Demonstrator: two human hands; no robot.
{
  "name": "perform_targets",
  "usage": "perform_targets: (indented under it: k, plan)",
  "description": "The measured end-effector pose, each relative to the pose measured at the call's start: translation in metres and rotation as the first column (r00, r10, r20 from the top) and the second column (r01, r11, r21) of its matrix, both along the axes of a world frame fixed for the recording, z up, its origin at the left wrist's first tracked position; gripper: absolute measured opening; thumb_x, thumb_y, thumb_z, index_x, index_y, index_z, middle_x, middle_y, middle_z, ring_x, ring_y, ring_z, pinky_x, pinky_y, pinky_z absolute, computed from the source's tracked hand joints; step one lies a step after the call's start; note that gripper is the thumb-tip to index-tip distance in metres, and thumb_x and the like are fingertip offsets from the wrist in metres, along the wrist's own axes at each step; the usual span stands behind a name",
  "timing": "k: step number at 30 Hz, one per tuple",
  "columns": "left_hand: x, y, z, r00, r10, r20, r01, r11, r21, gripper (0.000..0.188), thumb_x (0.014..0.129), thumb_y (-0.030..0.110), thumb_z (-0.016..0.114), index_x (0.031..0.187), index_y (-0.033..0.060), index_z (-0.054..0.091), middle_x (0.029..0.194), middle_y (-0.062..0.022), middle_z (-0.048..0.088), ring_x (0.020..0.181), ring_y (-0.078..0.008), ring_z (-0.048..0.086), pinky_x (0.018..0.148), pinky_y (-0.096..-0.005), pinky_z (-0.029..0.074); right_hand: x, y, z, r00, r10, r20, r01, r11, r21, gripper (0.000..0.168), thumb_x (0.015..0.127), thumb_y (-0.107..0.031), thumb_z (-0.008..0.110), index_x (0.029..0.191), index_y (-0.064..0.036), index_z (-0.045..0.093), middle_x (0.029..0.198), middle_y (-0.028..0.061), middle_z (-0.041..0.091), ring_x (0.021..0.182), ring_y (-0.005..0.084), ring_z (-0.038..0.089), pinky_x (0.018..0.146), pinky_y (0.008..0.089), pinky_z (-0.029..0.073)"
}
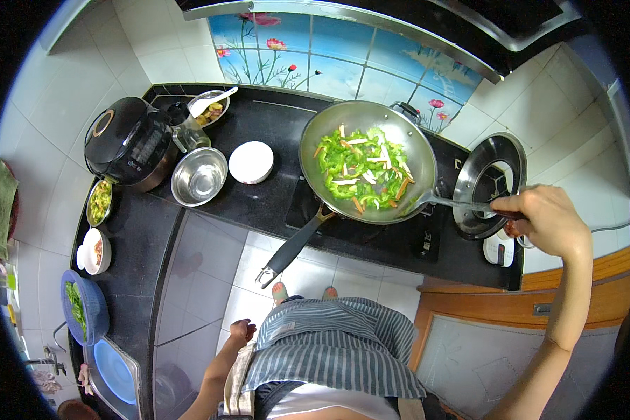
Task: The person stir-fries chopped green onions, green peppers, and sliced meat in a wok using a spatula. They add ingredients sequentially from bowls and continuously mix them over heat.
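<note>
My right hand [548,220] grips the dark handle of a metal spatula [457,203]. The spatula's blade rests at the lower right rim of a large steel wok [315,142]. Sliced green vegetables [336,155], with pale and brown strips among them, lie spread over the wok's bottom. The wok sits on a black cooktop [425,241], its long black handle [294,252] pointing towards me. My left hand [243,331] hangs low beside my striped apron [331,346], fingers loosely curled, and no object shows in it.
A wok lid [462,220] leans at the right wall, near a white device [499,252]. Left of the wok stand a white bowl [251,161], a steel bowl [199,176] and a rice cooker [131,142]. Along the left counter are food bowls [100,202], a blue basket [100,310] and a sink [136,362].
</note>
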State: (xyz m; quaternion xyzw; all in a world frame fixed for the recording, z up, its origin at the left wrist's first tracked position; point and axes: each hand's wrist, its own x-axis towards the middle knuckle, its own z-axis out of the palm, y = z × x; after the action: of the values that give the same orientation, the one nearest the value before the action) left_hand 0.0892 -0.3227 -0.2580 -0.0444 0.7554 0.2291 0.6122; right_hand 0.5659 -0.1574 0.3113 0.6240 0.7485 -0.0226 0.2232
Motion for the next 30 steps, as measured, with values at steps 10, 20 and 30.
perform_targets:
  k: [10, 20, 30]
  plan:
    - [0.018, -0.015, -0.006, 1.000, 0.010, 0.015, -0.010, 0.999, 0.034, 0.022, 0.087, 0.013, 0.047, 0.105, 0.0032, 0.056, 0.078, -0.0171, 0.065, 0.058, -0.0245, 0.061, 0.041, -0.0323, 0.044, 0.049, 0.034, -0.035, 0.994, 0.110, 0.001, -0.108, 0.978, 0.180, 0.042, 0.068, 0.007, 0.057, 0.103, -0.013, 0.066, 0.083, 0.0155, 0.064, 0.085, 0.0298, 0.060, 0.074, 0.0403, 0.048]
    - [0.056, -0.037, -0.002, 0.999, 0.032, -0.017, -0.031, 0.998, 0.055, 0.022, 0.084, 0.012, 0.050, 0.102, 0.0031, 0.059, 0.079, -0.0173, 0.064, 0.060, -0.0248, 0.061, 0.045, -0.0330, 0.046, 0.102, 0.056, -0.119, 0.913, 0.097, -0.397, -0.023, 0.982, 0.189, 0.049, 0.069, 0.003, 0.062, 0.115, -0.015, 0.059, 0.092, 0.0138, 0.061, 0.090, 0.0308, 0.056, 0.078, 0.0390, 0.044]
    - [0.059, -0.034, 0.016, 0.991, 0.134, -0.007, -0.133, 0.989, 0.069, 0.021, 0.087, 0.013, 0.049, 0.105, 0.0039, 0.057, 0.078, -0.0164, 0.065, 0.058, -0.0222, 0.061, 0.043, -0.0297, 0.046, 0.044, 0.063, -0.152, 0.879, 0.187, -0.439, -0.112, 0.975, 0.192, 0.043, 0.076, -0.005, 0.056, 0.117, -0.018, 0.056, 0.090, 0.0154, 0.058, 0.087, 0.0330, 0.057, 0.076, 0.0424, 0.046]
